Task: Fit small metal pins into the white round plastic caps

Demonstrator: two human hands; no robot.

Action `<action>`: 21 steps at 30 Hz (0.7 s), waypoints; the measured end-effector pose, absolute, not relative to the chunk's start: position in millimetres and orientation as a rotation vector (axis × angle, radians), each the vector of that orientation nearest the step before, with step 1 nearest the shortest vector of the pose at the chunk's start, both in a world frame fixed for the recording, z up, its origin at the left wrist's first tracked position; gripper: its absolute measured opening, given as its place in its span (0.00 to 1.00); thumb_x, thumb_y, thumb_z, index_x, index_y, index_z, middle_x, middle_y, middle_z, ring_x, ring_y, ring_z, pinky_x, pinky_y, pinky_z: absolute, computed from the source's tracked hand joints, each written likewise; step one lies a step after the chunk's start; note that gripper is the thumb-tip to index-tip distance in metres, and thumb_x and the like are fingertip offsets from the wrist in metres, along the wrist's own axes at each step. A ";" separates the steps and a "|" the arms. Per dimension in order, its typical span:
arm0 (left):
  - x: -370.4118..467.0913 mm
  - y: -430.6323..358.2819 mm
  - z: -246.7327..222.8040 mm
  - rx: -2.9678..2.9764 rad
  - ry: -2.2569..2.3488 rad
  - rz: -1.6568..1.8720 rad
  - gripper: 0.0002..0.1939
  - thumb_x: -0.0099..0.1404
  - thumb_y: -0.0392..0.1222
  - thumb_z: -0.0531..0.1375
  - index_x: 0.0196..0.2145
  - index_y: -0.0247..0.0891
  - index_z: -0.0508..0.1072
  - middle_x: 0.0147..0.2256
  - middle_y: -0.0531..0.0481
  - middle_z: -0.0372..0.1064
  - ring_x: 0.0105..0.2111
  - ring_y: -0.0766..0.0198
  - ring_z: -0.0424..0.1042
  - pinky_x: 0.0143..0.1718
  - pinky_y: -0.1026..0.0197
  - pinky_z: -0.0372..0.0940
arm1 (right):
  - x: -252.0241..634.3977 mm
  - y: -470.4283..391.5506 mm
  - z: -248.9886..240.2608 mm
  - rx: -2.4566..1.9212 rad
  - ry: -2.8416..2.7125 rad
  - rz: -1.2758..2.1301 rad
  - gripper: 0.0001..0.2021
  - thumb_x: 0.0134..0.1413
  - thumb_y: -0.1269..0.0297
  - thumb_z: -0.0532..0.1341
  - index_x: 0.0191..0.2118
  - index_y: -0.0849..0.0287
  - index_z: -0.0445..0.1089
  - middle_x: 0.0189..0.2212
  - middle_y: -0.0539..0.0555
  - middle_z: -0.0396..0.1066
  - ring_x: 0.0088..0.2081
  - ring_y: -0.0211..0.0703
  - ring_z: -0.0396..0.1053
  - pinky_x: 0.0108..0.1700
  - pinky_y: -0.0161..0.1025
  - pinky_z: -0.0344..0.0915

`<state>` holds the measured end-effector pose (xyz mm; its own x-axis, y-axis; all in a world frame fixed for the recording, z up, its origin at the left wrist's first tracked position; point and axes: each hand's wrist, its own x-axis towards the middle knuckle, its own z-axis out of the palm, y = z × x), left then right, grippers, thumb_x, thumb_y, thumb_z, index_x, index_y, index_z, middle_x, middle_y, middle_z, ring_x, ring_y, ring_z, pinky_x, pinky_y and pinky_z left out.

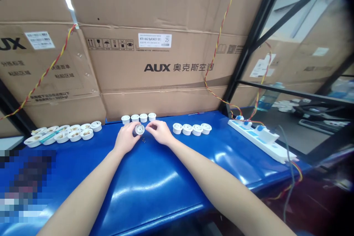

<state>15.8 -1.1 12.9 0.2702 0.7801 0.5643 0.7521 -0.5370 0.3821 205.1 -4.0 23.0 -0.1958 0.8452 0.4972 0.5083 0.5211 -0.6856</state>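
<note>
blue table (149, 173) | white round cups (187, 129), grouped | white power strip (256, 141) | small loose pieces (143, 140)

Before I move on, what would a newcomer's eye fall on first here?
The glossy blue tabletop fills the lower middle, and over it the left hand grips a small round part, with the right hand close beside. A large cardboard box marked AUX stands behind. A white power strip lies toward the tabletop's right edge.
</note>
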 end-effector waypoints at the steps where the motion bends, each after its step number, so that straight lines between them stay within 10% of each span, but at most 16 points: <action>1: 17.1 -3.3 13.8 2.520 1.465 1.152 0.17 0.59 0.41 0.61 0.47 0.44 0.70 0.47 0.49 0.73 0.48 0.53 0.70 0.49 0.54 0.63 | 204.8 -5.2 24.0 -1.111 -1.858 0.457 0.07 0.55 0.63 0.61 0.31 0.58 0.75 0.30 0.50 0.76 0.31 0.38 0.69 0.36 0.34 0.60; 16: 25.3 -14.0 18.2 2.727 1.238 1.273 0.13 0.61 0.41 0.60 0.45 0.42 0.72 0.43 0.49 0.74 0.44 0.56 0.71 0.46 0.57 0.65 | 204.4 -1.8 18.9 -1.067 -1.746 0.748 0.12 0.46 0.56 0.66 0.28 0.59 0.68 0.25 0.47 0.70 0.29 0.36 0.65 0.32 0.33 0.60; 21: 25.4 -14.8 16.7 2.656 1.280 1.322 0.15 0.60 0.43 0.62 0.45 0.43 0.71 0.45 0.50 0.74 0.45 0.57 0.72 0.46 0.58 0.66 | 207.4 -0.7 20.8 -0.904 -1.606 0.901 0.17 0.57 0.49 0.55 0.33 0.59 0.65 0.28 0.48 0.67 0.26 0.35 0.63 0.30 0.34 0.62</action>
<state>25.4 -14.8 16.7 0.3527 0.6134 0.7067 0.6862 -0.6830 0.2503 207.4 -0.7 20.8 -0.1782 0.8939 0.4114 0.1149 0.4341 -0.8935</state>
